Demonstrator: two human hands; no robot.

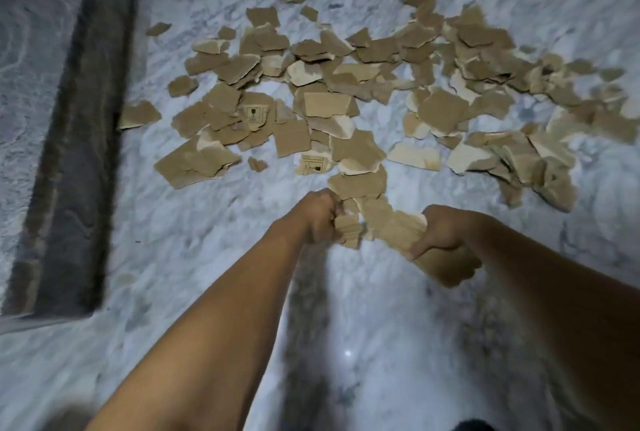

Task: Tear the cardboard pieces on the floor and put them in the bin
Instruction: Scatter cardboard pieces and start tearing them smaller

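Observation:
Both my hands hold one brown cardboard piece [384, 223] above the floor, near the frame's centre. My left hand [320, 214] grips its left end with curled fingers. My right hand [446, 243] grips its right end, thumb on top. The piece is bent and ragged between them. Beyond my hands, several torn cardboard pieces [346, 95] lie scattered across the white marble floor [207, 257], some with printed symbols. No bin shows in the head view.
A dark grey stone strip [79, 140] runs along the floor at the left. A narrower dark band [304, 344] runs under my arms at the bottom centre. The image is slightly blurred.

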